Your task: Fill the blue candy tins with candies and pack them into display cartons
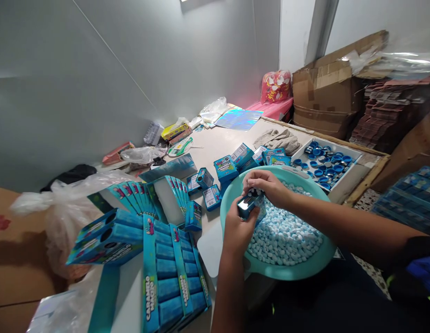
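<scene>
A head-worn camera looks forward and down across the worktop (210, 142) at close range, turquoise basin (287, 272) right of lower centre, grey wall (159, 60) upper left.

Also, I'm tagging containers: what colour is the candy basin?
The basin is turquoise, in the head view.

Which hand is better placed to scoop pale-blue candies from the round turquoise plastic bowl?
Probably the right hand: the left hand holds the small blue printed box, while the right hangs over the pale-blue candies.

Right of the frame's centre, the left hand (237, 229) holds a small blue box (247, 204) over a turquoise basin (287, 273) of pale pieces (287, 233), the right hand (268, 186) close against it.
</scene>
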A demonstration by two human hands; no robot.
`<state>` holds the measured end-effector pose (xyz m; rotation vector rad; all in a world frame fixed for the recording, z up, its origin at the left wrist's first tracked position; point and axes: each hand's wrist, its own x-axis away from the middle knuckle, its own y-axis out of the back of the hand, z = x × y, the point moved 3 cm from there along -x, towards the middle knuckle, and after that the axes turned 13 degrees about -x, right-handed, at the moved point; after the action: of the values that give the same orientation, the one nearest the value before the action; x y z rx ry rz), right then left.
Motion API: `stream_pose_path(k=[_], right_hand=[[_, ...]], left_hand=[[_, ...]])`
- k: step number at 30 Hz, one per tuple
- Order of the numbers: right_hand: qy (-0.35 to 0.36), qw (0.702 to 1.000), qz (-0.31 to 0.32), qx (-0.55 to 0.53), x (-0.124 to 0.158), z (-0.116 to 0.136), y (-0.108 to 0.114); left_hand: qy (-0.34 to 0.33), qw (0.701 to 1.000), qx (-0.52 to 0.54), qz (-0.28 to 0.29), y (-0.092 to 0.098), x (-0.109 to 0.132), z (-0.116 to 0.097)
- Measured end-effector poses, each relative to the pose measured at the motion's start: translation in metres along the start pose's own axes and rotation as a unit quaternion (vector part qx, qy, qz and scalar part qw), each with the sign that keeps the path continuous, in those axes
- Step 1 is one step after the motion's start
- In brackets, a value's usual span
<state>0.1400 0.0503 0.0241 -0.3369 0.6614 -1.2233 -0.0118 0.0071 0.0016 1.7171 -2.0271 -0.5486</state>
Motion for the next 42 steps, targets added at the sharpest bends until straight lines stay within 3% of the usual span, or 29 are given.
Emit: stream_pose_path(k=[14, 19, 29, 34, 36, 37, 40, 42], right_hand=[[0.025, 0.999, 0.023, 0.03, 0.002, 0.001, -0.002], [0.044, 0.998, 0.032, -0.021, 0.002, 0.001, -0.001], [0.01, 0.996, -0.025, -0.091, -0.002, -0.003, 0.0], [-0.064, 0.991, -0.109, 0.044, -0.018, -0.031, 0.036], [-0.108, 0.974, -0.072, 0.187, -0.019, -0.045, 0.049], [-0.131, 0.95, -0.029, 0.283, -0.016, -0.051, 0.052], [-0.184, 0.83, 0.103, 0.517, 0.002, -0.065, 0.048], [-0.194, 0.792, 0.153, 0.558, 0.017, -0.069, 0.037]], left_hand=[[-0.015, 1.0, 0.011, -0.009, 0.0, 0.001, 0.0], [-0.029, 0.999, 0.036, -0.022, 0.002, 0.002, 0.002], [-0.048, 0.997, 0.035, -0.051, 0.003, 0.002, 0.002], [-0.068, 0.986, 0.075, -0.132, 0.01, 0.004, 0.002], [-0.074, 0.979, 0.078, -0.172, 0.012, 0.005, 0.0], [-0.07, 0.976, 0.082, -0.189, 0.012, 0.006, 0.0], [-0.043, 0.969, 0.089, -0.228, 0.013, 0.005, 0.0], [-0.032, 0.967, 0.081, -0.238, 0.014, 0.003, 0.002]])
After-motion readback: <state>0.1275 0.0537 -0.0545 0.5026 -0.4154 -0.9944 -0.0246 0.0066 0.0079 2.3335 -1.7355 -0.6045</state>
